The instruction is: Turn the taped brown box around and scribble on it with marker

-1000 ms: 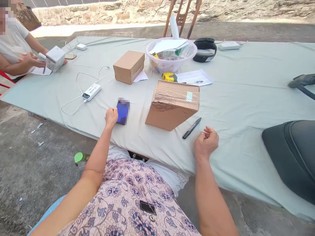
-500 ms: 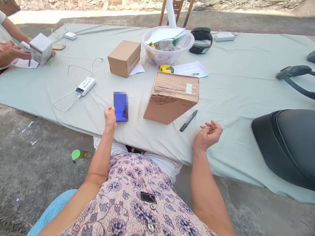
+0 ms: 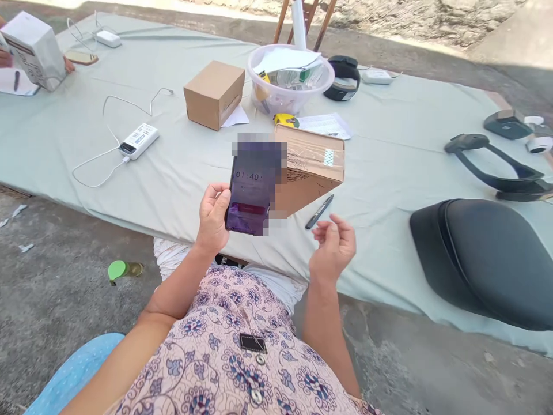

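Left hand (image 3: 212,222) clamped on phone (image 3: 249,189); right hand (image 3: 332,251) unclenched; draped table (image 3: 384,155), concrete floor (image 3: 56,305).

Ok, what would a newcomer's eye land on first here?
Probably the phone, held up in the left hand, showing 01:40 and partly hiding the taped cardboard box. Next, the bulky black object on the table, right of the right hand. Farther back, the pale basin holds papers.
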{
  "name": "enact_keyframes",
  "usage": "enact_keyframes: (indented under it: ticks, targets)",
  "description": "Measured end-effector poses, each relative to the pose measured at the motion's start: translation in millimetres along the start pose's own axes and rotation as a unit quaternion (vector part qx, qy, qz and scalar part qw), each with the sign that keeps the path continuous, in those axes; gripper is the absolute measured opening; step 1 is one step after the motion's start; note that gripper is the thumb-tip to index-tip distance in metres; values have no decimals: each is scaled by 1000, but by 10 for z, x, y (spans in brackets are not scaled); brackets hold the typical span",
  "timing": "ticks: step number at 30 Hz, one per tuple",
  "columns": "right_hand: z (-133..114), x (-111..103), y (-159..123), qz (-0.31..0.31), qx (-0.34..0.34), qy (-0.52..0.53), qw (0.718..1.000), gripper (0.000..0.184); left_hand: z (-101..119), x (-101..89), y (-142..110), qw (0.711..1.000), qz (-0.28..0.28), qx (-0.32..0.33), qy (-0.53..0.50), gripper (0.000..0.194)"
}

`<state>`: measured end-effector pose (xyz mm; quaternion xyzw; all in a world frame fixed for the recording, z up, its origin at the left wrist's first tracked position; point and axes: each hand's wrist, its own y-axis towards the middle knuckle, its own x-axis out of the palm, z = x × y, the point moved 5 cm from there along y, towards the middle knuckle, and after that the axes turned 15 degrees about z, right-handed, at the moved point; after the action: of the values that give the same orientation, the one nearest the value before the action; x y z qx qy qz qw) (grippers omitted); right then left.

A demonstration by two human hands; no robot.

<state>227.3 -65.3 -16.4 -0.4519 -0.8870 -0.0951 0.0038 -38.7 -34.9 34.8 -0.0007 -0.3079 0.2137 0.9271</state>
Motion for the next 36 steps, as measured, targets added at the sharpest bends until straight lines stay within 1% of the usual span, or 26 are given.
enact_keyframes:
  ticks: [1,2,3,4,6,8,10,12,17,21,24,27,29,31,34,36]
  targets:
    - [-72,98,-143,-76,17,0,997,33,-12,39,-56,1000,-11,-13,-1,42]
    - [-134,196,-298,-159,36,3,987,40,-18,68,-99,1000,-20,-22,-2,42]
    - [-190,280,-457,-239,55,9,970,49,-18,88,-129,999,-25,-28,-3,41]
    - [-242,343,-608,-305,70,19,950,57,-13,97,-146,999,-28,-30,-3,41]
    - [-336,410,-844,-383,88,37,919,67,7,91,-154,999,-26,-28,-5,41]
    - [-410,443,-991,-416,96,55,903,66,24,66,-144,999,-23,-22,-5,41]
    - [-454,466,-1058,-417,105,64,900,60,28,37,-135,1000,-19,-16,-3,40]
    - [-463,487,-1074,-403,115,58,906,55,17,13,-134,1000,-14,-14,-2,38]
    - [-410,510,-1060,-374,129,24,918,41,-29,-2,-162,1000,-8,-27,-1,31]
    - [-360,514,-1073,-369,138,21,919,40,-39,-6,-167,1000,0,-29,0,31]
    - [-331,517,-1080,-373,143,28,916,44,-33,-30,-143,1000,12,-25,1,32]
    - [-305,495,-1038,-373,125,27,919,49,-12,-86,-74,1000,22,-14,5,31]
    - [-287,462,-962,-358,97,27,928,45,12,-156,13,999,31,-1,10,29]
    - [-249,416,-850,-327,69,22,942,40,44,-266,143,998,55,24,22,26]
    - [-128,347,-669,-277,44,-12,960,38,74,-493,416,990,111,59,64,22]
    - [-21,309,-565,-252,38,-42,966,37,79,-678,632,978,165,65,114,19]
